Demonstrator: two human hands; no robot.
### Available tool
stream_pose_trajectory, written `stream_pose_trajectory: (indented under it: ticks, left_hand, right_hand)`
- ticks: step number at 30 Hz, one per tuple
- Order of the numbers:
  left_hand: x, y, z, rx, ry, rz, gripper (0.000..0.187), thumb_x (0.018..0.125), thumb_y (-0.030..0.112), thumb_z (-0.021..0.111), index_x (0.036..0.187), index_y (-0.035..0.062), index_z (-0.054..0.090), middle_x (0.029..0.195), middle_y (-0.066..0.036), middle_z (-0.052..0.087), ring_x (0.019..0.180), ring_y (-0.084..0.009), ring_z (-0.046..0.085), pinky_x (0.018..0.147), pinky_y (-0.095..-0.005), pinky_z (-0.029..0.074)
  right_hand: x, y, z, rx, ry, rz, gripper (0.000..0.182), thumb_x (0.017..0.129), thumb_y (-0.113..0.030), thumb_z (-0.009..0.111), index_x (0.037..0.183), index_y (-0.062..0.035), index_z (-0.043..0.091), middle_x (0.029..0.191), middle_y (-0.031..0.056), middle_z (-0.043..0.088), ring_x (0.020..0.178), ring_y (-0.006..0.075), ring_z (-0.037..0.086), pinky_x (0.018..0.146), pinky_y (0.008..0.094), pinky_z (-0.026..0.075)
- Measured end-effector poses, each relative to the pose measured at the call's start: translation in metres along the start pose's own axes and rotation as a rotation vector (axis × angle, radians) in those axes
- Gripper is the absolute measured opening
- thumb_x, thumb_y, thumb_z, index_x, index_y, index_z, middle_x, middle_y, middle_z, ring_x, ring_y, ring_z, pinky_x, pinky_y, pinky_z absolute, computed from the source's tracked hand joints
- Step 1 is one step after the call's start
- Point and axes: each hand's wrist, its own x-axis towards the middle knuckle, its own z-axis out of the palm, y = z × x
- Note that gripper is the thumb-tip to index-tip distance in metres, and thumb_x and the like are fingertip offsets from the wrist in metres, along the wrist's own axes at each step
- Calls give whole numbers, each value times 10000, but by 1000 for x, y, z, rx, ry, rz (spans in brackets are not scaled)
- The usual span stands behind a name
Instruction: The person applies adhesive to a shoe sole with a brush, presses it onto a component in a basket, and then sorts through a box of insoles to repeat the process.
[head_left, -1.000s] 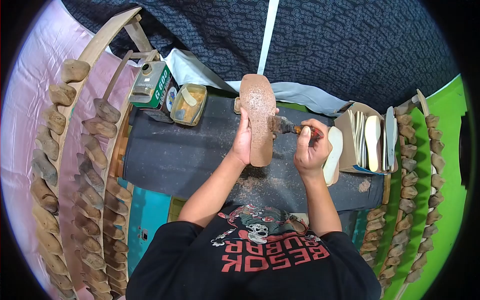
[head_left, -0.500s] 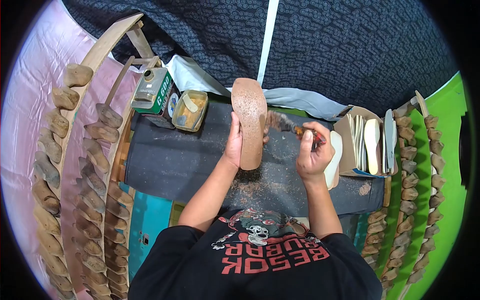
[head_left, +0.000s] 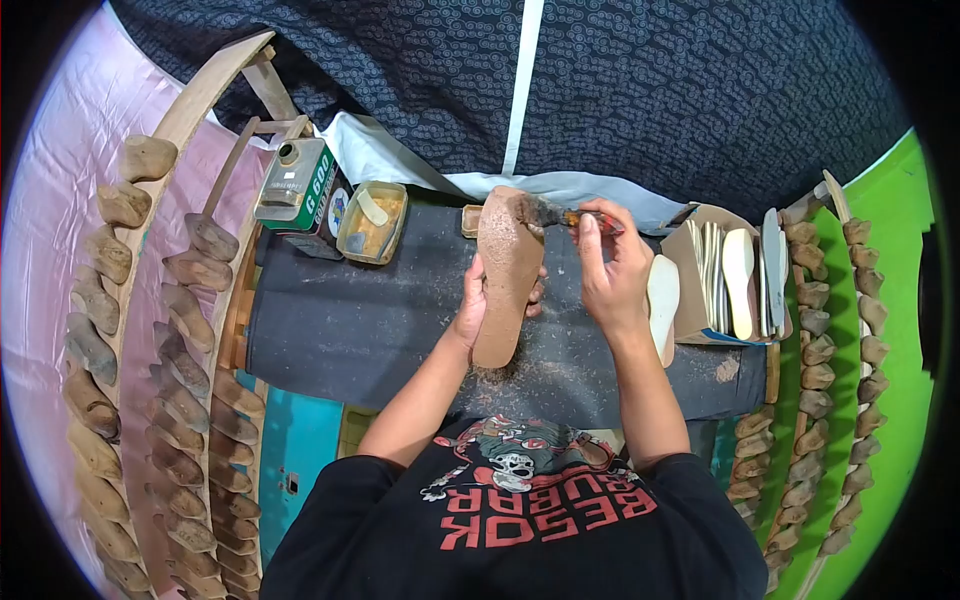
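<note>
A brown shoe sole point(head_left: 508, 265) is held upright over the dark table, its upper part glossy and speckled. My left hand point(head_left: 476, 305) grips it from behind, thumb on the left edge and fingertips showing at the right edge. My right hand point(head_left: 612, 262) is closed on the reddish handle of a brush point(head_left: 545, 212), whose dark bristles touch the sole's upper right. Left of the sole is an open yellowish tub point(head_left: 372, 222) with a pale piece inside. A green and white metal can point(head_left: 303, 197) stands beside the tub.
A cardboard box point(head_left: 692, 265) holds several pale insoles, with another pale insole point(head_left: 661, 300) leaning beside it. Brown shavings lie on the dark table point(head_left: 330, 330). Racks of wooden shoe lasts point(head_left: 187, 310) line both sides. A small box point(head_left: 471, 221) stands behind the sole.
The sole has moved down slightly and tilted, its top now leaning right. The brush has moved up and left from beside the sole onto its upper right part.
</note>
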Motion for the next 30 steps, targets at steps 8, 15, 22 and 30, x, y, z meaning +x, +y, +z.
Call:
stream_pose_trajectory:
  ticks: [8,15,22,30]
  left_hand:
    - [1,-14,-15,-85,-43,-30,796,965,745,374,1399,89,497,1170,-86,592,898,-190,541,737,-342,472]
    - [-3,-14,-13,-77,57,-7,763,978,724,377,1362,81,519,1145,-88,605,873,-188,554,721,-355,483]
    - [-24,11,-56,-292,88,177,725,994,687,385,1339,69,541,1154,-116,605,871,-210,551,722,-352,484]
    - [-40,19,-56,-293,110,194,724,1002,665,379,1391,72,527,1211,-150,594,882,-237,525,739,-361,447]
  right_hand:
    - [6,7,15,76,54,31,132,974,-34,629,1087,31,645,839,96,710,696,115,670,630,264,538]
    - [5,30,13,6,43,146,165,1029,-116,603,1103,19,662,869,73,696,760,98,665,655,250,563]
    - [-25,126,27,345,56,520,192,1029,-158,604,1104,12,652,852,109,702,710,130,671,631,266,566]
    - [-43,195,85,447,-43,865,254,1050,-213,559,1155,16,594,907,161,722,695,186,697,611,297,579]
